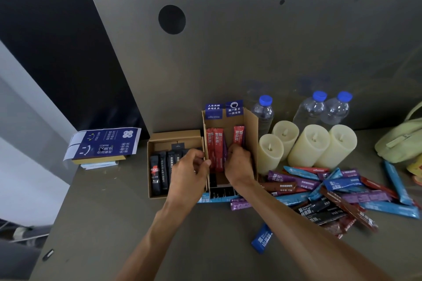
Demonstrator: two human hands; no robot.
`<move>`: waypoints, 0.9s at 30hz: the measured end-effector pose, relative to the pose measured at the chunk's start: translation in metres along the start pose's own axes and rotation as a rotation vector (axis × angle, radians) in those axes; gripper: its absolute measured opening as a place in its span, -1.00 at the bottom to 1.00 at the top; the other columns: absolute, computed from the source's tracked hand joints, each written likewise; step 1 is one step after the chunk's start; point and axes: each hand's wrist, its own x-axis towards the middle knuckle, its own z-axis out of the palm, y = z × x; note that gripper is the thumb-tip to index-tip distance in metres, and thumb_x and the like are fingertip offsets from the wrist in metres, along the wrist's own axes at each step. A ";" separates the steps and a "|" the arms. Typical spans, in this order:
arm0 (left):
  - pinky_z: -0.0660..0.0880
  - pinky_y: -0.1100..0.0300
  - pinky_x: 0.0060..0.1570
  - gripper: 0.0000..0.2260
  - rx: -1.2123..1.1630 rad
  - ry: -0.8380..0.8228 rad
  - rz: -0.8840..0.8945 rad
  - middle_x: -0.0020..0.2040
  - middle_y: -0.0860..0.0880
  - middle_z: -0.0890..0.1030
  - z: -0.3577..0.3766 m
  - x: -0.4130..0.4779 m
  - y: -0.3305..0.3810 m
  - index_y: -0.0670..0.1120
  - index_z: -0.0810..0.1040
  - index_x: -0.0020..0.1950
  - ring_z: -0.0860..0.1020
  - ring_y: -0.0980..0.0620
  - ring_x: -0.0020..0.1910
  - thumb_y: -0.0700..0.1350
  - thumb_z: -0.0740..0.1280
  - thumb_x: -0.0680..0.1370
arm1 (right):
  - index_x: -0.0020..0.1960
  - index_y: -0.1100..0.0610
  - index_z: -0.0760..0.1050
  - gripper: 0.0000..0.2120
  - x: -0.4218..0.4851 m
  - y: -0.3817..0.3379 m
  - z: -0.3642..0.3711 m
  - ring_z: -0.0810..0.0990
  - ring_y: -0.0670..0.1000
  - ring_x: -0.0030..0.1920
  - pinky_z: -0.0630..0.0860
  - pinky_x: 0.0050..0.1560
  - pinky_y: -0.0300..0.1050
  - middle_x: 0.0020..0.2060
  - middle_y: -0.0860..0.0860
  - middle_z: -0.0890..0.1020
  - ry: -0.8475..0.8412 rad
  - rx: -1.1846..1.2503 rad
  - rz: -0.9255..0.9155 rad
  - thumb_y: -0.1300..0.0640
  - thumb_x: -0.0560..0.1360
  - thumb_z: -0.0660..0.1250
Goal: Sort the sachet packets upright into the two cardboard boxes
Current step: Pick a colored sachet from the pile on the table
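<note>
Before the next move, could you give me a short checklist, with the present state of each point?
1. Red sachets upright in tall box: ok.
2. Black sachets upright in low box: cannot tell.
3. Free room in tall box: ok.
4. Right hand holding a sachet: cannot tell, its grip is hidden.
5. Left hand steadying the tall box: cannot tell.
6. Loose sachets all sorted: not ok, a pile lies near the candles.

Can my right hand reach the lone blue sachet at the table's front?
Probably yes: the blue sachet lies alone and uncovered, though the right hand is inside the tall box.
</note>
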 end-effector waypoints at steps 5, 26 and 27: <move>0.41 0.56 -0.19 -0.95 0.005 -0.002 -0.002 -0.15 0.16 0.59 -0.002 -0.001 0.000 0.01 0.54 0.05 0.52 0.39 -0.11 -0.10 0.34 0.60 | 0.30 0.13 0.36 -0.69 -0.008 0.001 0.007 0.68 0.08 0.04 0.66 0.04 0.06 0.05 0.09 0.66 0.024 0.118 0.022 0.13 0.59 0.31; 0.40 0.58 -0.19 -0.95 0.016 -0.026 0.002 -0.14 0.16 0.58 -0.004 0.001 0.000 0.02 0.52 0.05 0.50 0.41 -0.10 -0.09 0.34 0.60 | 0.06 0.10 0.46 -0.87 0.000 0.002 0.015 0.69 -0.02 -0.12 0.68 -0.12 -0.04 -0.08 0.03 0.67 0.056 0.102 0.031 0.08 0.65 0.18; 0.40 0.58 -0.18 -0.95 0.018 -0.027 0.002 -0.14 0.16 0.58 -0.004 0.001 0.000 0.02 0.52 0.05 0.50 0.41 -0.10 -0.09 0.34 0.60 | 0.05 0.10 0.45 -0.87 0.000 0.002 0.015 0.69 -0.03 -0.13 0.68 -0.14 -0.06 -0.08 0.02 0.67 0.061 0.117 0.035 0.07 0.66 0.17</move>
